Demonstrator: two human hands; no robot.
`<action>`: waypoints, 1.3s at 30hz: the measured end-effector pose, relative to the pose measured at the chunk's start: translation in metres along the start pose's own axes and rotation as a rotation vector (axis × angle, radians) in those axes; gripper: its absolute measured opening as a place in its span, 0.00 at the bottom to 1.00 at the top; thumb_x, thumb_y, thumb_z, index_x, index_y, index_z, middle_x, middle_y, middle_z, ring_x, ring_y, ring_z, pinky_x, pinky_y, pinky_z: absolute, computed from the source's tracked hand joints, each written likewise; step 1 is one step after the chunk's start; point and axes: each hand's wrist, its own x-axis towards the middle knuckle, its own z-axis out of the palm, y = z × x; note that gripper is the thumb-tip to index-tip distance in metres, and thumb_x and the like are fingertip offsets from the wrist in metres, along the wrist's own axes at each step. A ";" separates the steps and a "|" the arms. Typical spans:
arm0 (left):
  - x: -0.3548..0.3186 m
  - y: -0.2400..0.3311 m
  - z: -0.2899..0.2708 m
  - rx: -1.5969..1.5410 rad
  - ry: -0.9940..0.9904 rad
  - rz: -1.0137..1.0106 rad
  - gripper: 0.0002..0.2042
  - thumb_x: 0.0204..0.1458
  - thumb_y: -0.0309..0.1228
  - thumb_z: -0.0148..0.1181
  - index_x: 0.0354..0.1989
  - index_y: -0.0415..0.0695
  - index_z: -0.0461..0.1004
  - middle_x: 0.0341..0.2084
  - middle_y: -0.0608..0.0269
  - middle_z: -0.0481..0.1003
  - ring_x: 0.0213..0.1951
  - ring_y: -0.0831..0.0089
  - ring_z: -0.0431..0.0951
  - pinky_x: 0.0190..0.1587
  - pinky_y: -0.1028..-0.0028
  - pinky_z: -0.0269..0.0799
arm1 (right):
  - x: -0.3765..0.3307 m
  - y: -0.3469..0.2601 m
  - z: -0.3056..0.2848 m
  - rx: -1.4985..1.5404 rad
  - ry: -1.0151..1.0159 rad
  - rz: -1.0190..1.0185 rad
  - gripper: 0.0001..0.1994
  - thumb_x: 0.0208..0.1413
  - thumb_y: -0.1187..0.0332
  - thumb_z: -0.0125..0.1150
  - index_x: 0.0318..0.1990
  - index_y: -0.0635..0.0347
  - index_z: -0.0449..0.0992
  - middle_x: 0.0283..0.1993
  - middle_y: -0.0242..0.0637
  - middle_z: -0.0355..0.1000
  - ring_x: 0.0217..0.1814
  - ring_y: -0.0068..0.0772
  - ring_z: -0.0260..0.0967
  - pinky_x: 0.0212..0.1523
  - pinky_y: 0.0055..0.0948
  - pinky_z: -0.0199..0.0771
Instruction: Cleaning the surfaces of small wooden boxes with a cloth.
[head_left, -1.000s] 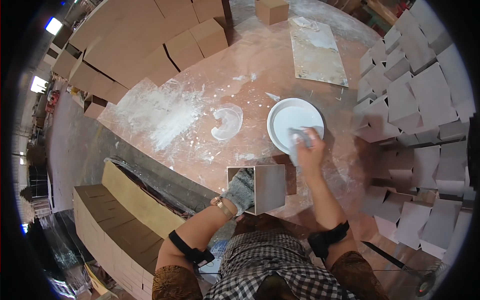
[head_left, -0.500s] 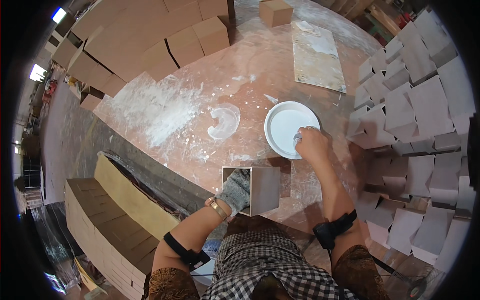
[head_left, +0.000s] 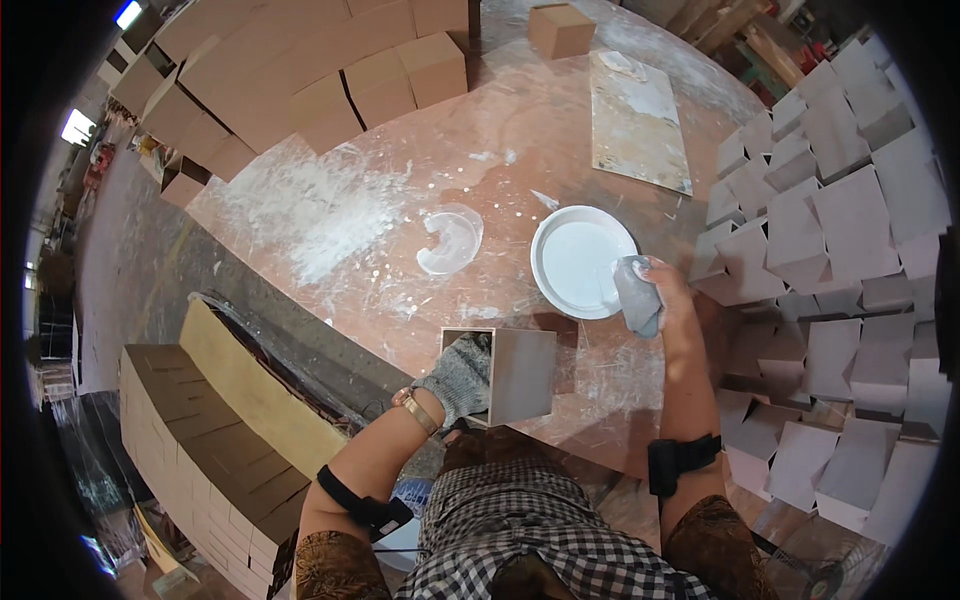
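My left hand, in a grey knitted glove, reaches into the open side of a whitish box near the table's front edge. Its fingers are hidden inside the box. My right hand pinches a flat, soft grey pad, a sponge or folded cloth; I cannot tell which. The pad hangs over the right rim of a round white basin with white liquid in it. A little white liquid shows on the pad's upper edge.
Whitish boxes are stacked along the right. Brown cardboard boxes stand at the far left, one more at the back. A stained board, a clear lid-like piece and white powder lie on the table.
My right hand has lifted the grey pad out of the basin and moved right, so more of the pad shows. My left hand and the box have shifted only slightly left.
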 end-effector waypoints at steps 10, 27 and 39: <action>-0.019 -0.018 0.047 0.272 0.050 -0.107 0.28 0.46 0.46 0.52 0.54 0.43 0.63 0.52 0.50 0.64 0.52 0.57 0.66 0.53 0.66 0.62 | -0.024 -0.005 0.027 -0.406 0.099 -0.187 0.15 0.43 0.71 0.56 0.40 0.66 0.73 0.37 0.41 0.73 0.38 0.34 0.71 0.42 0.30 0.68; -0.021 -0.004 0.010 -0.101 -0.081 -0.284 0.28 0.47 0.46 0.53 0.55 0.45 0.63 0.52 0.51 0.64 0.54 0.56 0.64 0.55 0.65 0.60 | -0.162 0.050 0.082 -0.759 -0.227 -1.130 0.10 0.35 0.76 0.54 0.31 0.62 0.75 0.33 0.39 0.71 0.32 0.40 0.69 0.33 0.35 0.70; -0.020 0.001 0.003 -0.120 -0.088 -0.273 0.28 0.45 0.43 0.55 0.55 0.43 0.62 0.53 0.51 0.62 0.55 0.55 0.61 0.56 0.65 0.57 | -0.169 0.073 0.101 -1.033 -0.344 -1.247 0.11 0.32 0.74 0.54 0.28 0.55 0.77 0.33 0.31 0.71 0.30 0.35 0.65 0.30 0.32 0.66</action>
